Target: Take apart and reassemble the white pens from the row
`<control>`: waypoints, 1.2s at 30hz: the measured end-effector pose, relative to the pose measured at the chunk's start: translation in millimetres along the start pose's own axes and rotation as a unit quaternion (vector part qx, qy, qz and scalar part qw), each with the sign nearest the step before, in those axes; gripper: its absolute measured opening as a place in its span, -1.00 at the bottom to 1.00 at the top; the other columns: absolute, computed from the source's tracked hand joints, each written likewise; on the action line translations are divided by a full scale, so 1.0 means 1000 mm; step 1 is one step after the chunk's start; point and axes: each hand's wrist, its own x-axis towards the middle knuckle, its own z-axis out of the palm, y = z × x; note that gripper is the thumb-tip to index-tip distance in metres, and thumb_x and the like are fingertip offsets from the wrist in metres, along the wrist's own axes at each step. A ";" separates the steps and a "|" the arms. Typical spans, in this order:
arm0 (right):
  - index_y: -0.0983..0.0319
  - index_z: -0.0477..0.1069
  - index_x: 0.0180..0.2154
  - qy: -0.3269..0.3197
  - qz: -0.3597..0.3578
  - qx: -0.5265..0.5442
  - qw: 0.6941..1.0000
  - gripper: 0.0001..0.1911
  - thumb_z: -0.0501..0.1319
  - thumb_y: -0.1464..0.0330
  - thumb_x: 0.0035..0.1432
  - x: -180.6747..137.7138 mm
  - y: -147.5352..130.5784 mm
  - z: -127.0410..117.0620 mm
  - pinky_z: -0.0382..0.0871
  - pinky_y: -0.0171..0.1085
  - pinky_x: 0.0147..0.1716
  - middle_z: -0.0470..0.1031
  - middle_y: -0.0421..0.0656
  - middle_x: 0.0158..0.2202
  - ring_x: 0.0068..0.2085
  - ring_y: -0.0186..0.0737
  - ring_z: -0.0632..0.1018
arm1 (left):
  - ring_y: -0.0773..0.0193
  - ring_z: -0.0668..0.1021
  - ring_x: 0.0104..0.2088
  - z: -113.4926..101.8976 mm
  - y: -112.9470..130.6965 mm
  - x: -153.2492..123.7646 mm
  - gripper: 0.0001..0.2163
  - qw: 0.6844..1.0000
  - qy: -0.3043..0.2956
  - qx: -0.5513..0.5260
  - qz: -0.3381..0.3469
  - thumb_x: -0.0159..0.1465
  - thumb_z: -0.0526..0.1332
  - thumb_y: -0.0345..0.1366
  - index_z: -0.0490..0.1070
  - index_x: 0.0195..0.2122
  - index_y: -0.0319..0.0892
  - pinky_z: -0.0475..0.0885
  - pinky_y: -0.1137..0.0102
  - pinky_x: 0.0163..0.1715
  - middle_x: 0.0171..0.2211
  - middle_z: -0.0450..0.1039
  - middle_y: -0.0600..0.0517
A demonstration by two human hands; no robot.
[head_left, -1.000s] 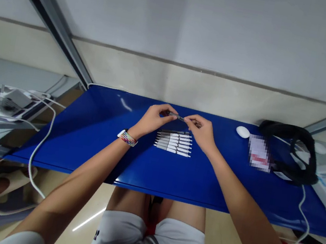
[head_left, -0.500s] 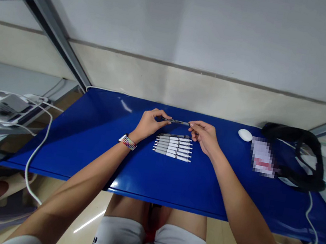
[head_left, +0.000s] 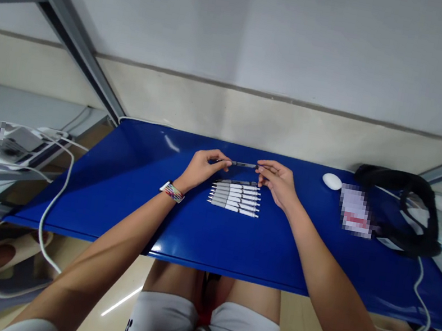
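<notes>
A dark pen [head_left: 244, 164] lies crosswise between my two hands, just behind a row of pens. My left hand [head_left: 206, 167] pinches its left end between thumb and fingers. At the other end, my right hand [head_left: 276, 180] grips the tip with thumb and forefinger. Several white and grey pens [head_left: 236, 198] rest side by side on the blue table [head_left: 124, 182], their pointed ends to the left. Topmost in that row is a darker pen [head_left: 239, 183], close under my right fingers.
On the right are a white oval object [head_left: 331, 181], a blurred packet [head_left: 355, 209] and a black headband-like strap [head_left: 434, 220]. White cables [head_left: 57, 194] hang at the left edge. A wall [head_left: 230, 113] stands behind the table, and other people are partly visible on both sides.
Both hands stay in nearly the same place on the dark pen. The view has shifted slightly; the row of pens lies as before.
</notes>
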 end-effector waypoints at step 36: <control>0.19 0.69 -0.24 0.049 -0.036 0.024 0.998 -0.67 0.59 0.21 -0.05 0.005 0.006 -0.009 0.46 -0.23 -0.47 0.66 -0.10 -0.34 -0.45 -0.27 0.53 | 0.20 0.61 -0.27 -0.009 -0.018 0.005 -0.73 0.998 0.044 -0.031 -0.020 0.32 0.41 -0.09 0.69 -0.09 -0.17 0.43 0.32 -0.22 -0.23 0.68 -0.06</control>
